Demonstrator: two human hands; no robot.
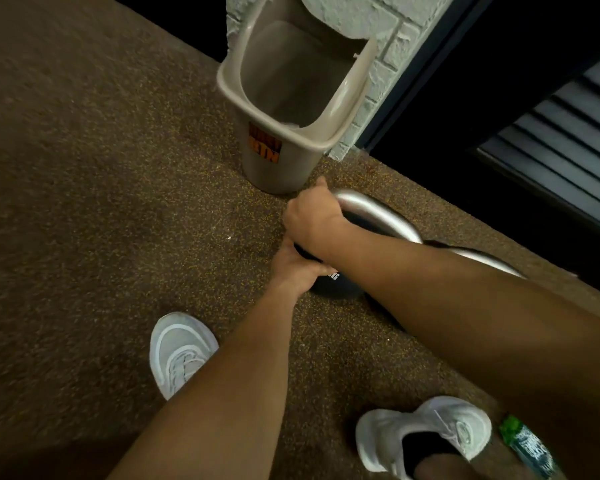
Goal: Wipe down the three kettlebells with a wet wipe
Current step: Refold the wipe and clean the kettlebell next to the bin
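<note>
Right grip [314,220] curls round the kettlebell [336,282] handle [374,211]; left grip [293,265] presses its body.

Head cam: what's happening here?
A person is bent over a black kettlebell on the speckled floor. The right hand has its grip on the near end of the silver handle; the left hand is against the ball's side. No wipe is visible, so I can't tell if wiping is under way. A second kettlebell sits behind the right arm, and a tan bin stands beside them.
</note>
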